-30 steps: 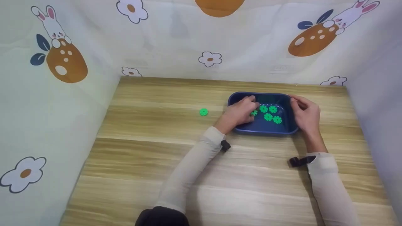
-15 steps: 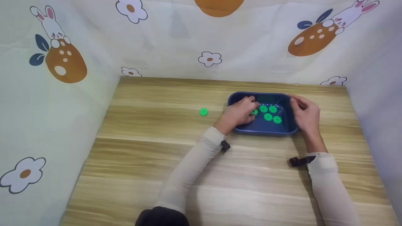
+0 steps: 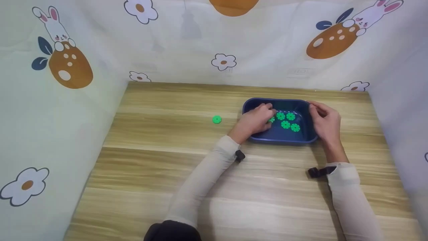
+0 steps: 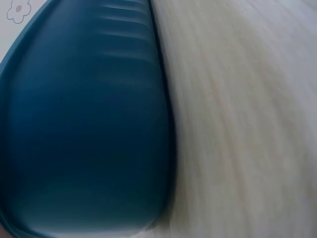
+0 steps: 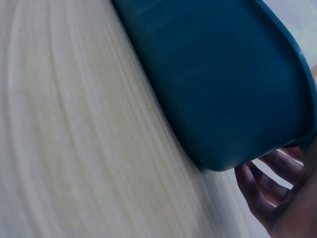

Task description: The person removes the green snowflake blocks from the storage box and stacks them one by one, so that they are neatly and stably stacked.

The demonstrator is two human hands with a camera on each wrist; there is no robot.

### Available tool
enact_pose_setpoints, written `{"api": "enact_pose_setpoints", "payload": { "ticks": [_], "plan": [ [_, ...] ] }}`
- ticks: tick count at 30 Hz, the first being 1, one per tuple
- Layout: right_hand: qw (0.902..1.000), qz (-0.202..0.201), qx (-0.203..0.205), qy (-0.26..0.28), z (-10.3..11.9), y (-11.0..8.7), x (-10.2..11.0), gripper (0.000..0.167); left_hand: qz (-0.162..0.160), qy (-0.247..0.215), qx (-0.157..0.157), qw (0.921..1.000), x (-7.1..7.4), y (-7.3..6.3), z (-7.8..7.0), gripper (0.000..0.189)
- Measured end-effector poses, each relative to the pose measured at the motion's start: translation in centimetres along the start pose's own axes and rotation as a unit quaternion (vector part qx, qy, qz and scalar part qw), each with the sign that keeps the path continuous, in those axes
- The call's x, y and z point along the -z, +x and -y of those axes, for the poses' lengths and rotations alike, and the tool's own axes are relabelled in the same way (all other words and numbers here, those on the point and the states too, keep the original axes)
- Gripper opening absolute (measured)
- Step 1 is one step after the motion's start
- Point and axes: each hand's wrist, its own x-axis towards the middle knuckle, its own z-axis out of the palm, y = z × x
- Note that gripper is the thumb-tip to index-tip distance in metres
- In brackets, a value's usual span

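Note:
A dark blue rectangular tray (image 3: 283,136) stands on the table in the head view. Flat on its floor lie several green notched plastic discs (image 3: 285,125). My left hand (image 3: 255,119) reaches over the tray's left end, its fingers curled round another green disc, half hidden at the fingertips. At the opposite end my right hand (image 3: 327,122) grips the rim. The right wrist view has those fingers (image 5: 255,191) against the tray's outer wall (image 5: 218,89). Only the tray's outer side (image 4: 89,119) fills the left wrist view; that hand's fingers are hidden there.
One loose green disc (image 3: 217,119) lies on the wooden table (image 3: 160,134) left of the tray. A patterned cloth (image 3: 180,43) hangs behind the table and along both sides. Dark wrist cameras (image 3: 239,156) sit by both cuffs.
The half-hidden disc at my left fingertips has shifted very slightly to the right and away. Both arms, the tray and the other discs stay in place.

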Motion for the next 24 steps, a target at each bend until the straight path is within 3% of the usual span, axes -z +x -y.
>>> {"api": "enact_pose_setpoints", "payload": {
  "ticks": [9, 24],
  "plan": [
    [1.0000, 0.001, 0.003, -0.001, 0.02, 0.19, -0.01, 0.029, 0.009, -0.009, -0.001, 0.9999, 0.19, 0.31, 0.05, 0.039],
    [0.9999, 0.006, 0.009, -0.004, 0.42, 0.33, 0.08, 0.030, -0.018, -0.051, 0.003, 0.9985, 0.39, 0.27, 0.23, 0.042]
  ]
}}
